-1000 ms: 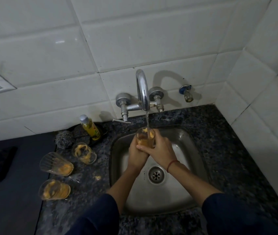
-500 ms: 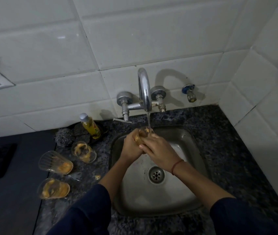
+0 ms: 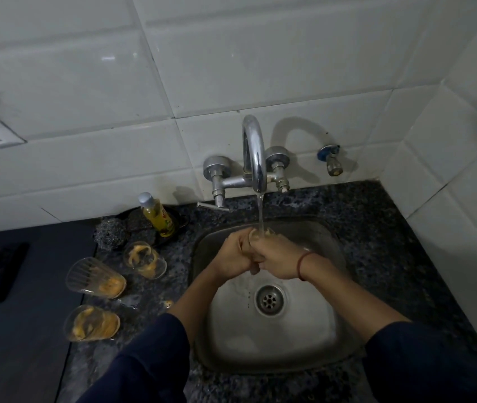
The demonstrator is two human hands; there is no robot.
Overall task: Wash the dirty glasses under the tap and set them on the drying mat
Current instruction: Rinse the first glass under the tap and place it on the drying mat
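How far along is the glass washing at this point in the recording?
Done: nothing visibly; no washed glass is in view. In hand: the left hand and right hand grip one glass under the running tap, over the sink. Left: three smeared ones on the counter, the back glass, ribbed glass and front glass, then setting all four to dry.

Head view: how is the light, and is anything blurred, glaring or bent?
In the head view the light is dim; the tap casts a sharp shadow rightward on the tiles; small glare spots sit on the upper tiles; tile joints bow toward the edges; the glass under the stream is barely visible.
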